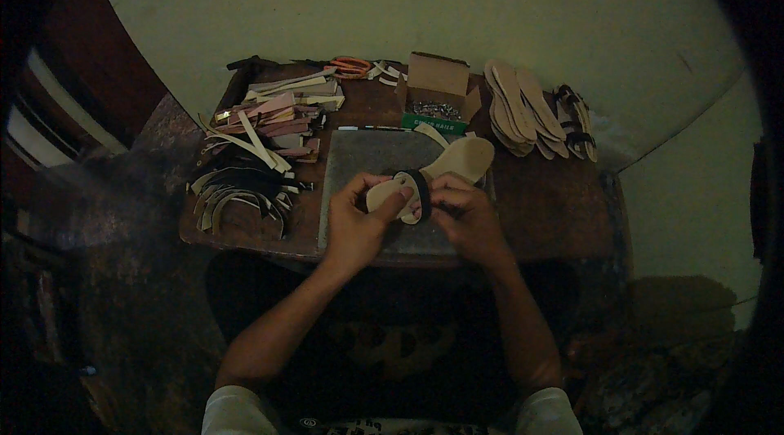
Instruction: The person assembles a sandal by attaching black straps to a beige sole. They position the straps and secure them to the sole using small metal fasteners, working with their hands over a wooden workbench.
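Between my hands, above a grey slab (353,159), is a beige sandal sole (469,159), its far end pointing up to the right. A black strap (423,194) loops across the sole's nearer part. My left hand (365,218) is closed round the near end, thumb lying on top of the sole. At the strap's right side my right hand (468,214) has its fingers pinched together on the strap. Exactly how the strap's end sits under those fingers is hidden.
An open cardboard box of nails (435,111) stands behind the slab. Beige soles (523,112) and strapped sandals (576,123) lie at the right. Pink and cream strips (273,124), black straps (237,190) and orange-handled scissors (351,67) occupy the left. A wall rises behind the wooden table (555,206).
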A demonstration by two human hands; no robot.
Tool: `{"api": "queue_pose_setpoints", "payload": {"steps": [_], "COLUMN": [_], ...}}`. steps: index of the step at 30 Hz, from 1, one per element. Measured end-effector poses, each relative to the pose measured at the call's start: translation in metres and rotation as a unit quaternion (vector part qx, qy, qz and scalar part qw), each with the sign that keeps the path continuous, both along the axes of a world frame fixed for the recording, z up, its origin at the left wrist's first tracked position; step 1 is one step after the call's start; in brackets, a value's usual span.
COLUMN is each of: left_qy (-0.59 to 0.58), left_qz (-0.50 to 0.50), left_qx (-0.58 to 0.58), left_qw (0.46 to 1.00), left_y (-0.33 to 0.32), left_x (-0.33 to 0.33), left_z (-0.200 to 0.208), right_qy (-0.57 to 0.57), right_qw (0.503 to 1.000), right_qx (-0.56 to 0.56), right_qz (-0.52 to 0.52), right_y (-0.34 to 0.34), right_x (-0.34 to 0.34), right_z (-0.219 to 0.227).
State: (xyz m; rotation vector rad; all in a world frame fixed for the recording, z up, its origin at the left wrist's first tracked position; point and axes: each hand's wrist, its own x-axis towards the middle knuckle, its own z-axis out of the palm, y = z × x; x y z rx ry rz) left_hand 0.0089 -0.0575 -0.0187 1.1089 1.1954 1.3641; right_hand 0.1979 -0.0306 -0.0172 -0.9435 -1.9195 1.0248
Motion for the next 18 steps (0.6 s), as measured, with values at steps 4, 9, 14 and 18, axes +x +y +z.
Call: {"api": "queue_pose_setpoints", "payload": {"steps": [4,9,14,18], "left_qy": [-0.007,0.012,0.005,0.013], "left_qz": [0.0,0.003,-0.007,-0.007], "left_qx": [0.005,0.024,0.017,0.026], "left_qw": [1.0,1.0,1.0,1.0], "left_y": [0.001,0.0,-0.002,-0.001], "left_x": [0.0,0.0,0.001,0.002], "left_z": [-0.001,0.0,0.0,-0.003], "right_qy": [-0.02,-0.03,-0.032,-0.018], "right_qw": [0.999,0.999,0.998,0.999], "right_qx": [0.043,0.014,0.056,0.039], "right_qz": [0.007,0.019,0.015,0.006], "right_y": [-0.001,-0.002,-0.003,-0.001], "right_x": [-0.001,-0.001,-0.002,0.001], "right_z": [0.004,0.009,0.013,0.003]}}
